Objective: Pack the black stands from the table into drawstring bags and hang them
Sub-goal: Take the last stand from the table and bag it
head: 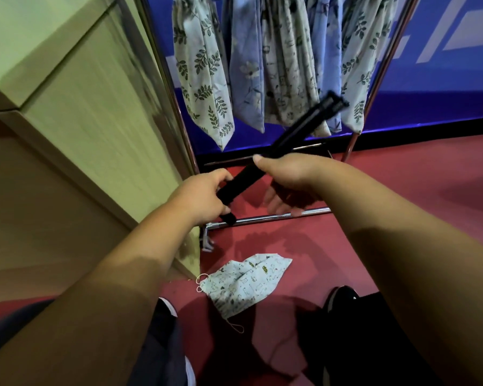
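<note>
A long folded black stand (287, 136) slants from lower left to upper right in front of me. My left hand (200, 196) grips its lower end. My right hand (286, 174) holds the stand near its middle, thumb on top and fingers curled underneath. An empty patterned drawstring bag (246, 282) lies on the red floor below my hands, its cord loops at the left end. Several filled drawstring bags (204, 71) hang from the metal rack behind the stand.
A pale wooden table (76, 112) fills the left side, its corner close to my left arm. The rack's chrome base bar (279, 215) and side posts stand on the red floor before a blue wall. My shoes show at the bottom.
</note>
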Motion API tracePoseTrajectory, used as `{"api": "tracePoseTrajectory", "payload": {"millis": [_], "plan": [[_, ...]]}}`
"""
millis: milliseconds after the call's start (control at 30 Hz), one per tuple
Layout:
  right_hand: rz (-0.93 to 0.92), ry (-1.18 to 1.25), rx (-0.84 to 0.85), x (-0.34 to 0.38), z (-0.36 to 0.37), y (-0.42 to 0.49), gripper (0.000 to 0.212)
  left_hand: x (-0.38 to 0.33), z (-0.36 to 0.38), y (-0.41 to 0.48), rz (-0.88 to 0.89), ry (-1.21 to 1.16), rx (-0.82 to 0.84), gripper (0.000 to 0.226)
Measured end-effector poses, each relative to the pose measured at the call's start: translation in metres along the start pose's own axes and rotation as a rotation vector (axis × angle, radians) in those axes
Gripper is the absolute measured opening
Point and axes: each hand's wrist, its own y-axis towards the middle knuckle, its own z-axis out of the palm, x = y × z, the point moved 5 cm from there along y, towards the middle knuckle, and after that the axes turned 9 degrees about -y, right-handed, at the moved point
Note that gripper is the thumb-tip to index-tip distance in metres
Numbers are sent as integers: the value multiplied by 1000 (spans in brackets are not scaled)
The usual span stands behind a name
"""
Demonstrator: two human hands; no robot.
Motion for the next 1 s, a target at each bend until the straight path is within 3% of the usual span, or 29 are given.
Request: {"api": "tracePoseTrajectory", "payload": {"millis": [100, 233, 300, 367, 433, 467, 533, 600, 767, 900, 1000], "plan": [[30, -114, 148, -7, 13, 4, 78, 6, 9, -2, -39, 153, 31, 65], [-48, -71, 140, -5, 12, 2, 60, 13, 20, 2, -89, 201, 49, 64], [-188, -34, -7, -1, 8, 5, 45, 18, 25, 4, -103, 248, 63, 66], [-360, -80, -275, 5, 3, 9, 24, 22, 32, 4, -121, 294, 99, 67], [-447, -323, -475, 6, 11, 12, 14, 26, 42, 4, -132, 311, 146, 68], [-439, -528, -513, 4, 22, 17, 24, 27, 47, 3, -137, 313, 179, 69], [-353, -862, -462, -13, 50, 30, 50, 29, 59, 3, -120, 338, 243, 72], [-294, -1004, -348, -34, 76, 46, 57, 35, 73, 2, -108, 331, 333, 75], [-191, -1020, -65, -70, 111, 92, 29, 57, 115, 0, -74, 344, 528, 73], [-146, -947, 147, -80, 138, 125, 23, 82, 138, 3, -11, 398, 487, 67], [-37, -948, 205, -105, 152, 158, 33, 118, 158, 11, -163, 213, 486, 94]]}}
